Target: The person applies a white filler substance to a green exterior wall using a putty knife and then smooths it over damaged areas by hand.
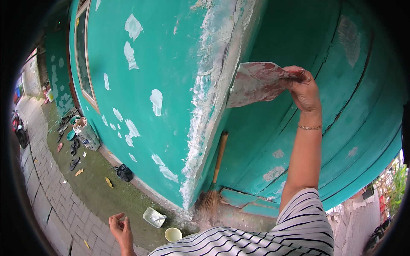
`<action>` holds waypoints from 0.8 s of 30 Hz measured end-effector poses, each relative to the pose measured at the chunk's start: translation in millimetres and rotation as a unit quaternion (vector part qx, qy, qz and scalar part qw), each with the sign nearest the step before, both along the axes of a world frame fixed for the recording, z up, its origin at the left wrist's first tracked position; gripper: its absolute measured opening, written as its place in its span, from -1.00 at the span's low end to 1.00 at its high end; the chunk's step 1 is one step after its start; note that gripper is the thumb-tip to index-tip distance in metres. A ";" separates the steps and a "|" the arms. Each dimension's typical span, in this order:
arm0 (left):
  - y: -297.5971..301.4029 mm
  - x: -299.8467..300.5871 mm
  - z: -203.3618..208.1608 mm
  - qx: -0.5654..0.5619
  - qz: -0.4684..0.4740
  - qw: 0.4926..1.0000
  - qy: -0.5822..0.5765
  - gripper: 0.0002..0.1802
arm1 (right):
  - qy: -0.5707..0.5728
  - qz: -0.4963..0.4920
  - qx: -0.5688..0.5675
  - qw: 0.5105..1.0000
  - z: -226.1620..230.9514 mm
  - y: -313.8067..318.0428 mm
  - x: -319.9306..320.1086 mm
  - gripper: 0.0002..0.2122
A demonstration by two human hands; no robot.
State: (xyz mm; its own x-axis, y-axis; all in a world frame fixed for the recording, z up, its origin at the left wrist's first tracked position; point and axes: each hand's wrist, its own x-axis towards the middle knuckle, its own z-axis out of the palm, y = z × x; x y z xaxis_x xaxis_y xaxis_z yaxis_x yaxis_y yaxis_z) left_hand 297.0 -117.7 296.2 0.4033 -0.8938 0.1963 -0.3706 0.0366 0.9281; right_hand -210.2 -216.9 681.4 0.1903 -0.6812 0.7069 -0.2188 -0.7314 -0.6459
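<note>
Raised in my right hand (304, 87) is a thin, bendy putty scraper (256, 85), reddish and smeared with white. My fingers and thumb pinch its right end. Its left edge meets the white-puttied corner (213, 85) of the green wall (171, 55). My left hand (121, 230) hangs low at the left, fingers loosely bent and apart, nothing visible in it. Nearest to it on the ground is a rectangular pale tray (154, 217) with white paste inside. A small cream bowl (173, 234) stands beside the tray.
A straw broom (215, 170) leans in the recess behind the corner. Along the wall's foot lie a black plastic bag (124, 173), a white sack (86, 134) and several sandals (74, 162). White patches dot the walls. Block paving (72, 213) runs along the left.
</note>
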 end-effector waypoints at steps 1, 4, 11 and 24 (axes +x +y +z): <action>0.7 -4.4 -0.8 0.001 0.002 1.000 -0.003 -0.83 | -0.008 0.018 0.001 1.000 -3.6 2.2 -3.8 -0.80; 0.5 -20.2 -1.8 -0.004 0.006 1.000 -0.006 -0.83 | 0.053 0.041 0.073 0.995 -31.0 -12.2 -0.9 -0.79; -4.2 -50.6 3.1 -0.036 0.005 0.999 0.007 -0.83 | 0.040 0.048 0.147 0.987 -38.7 -70.0 -9.9 -0.79; 0.6 -63.1 -3.9 -0.031 0.061 0.997 -0.041 -0.82 | -0.084 0.123 -0.098 0.984 117.3 -64.5 -50.4 -0.77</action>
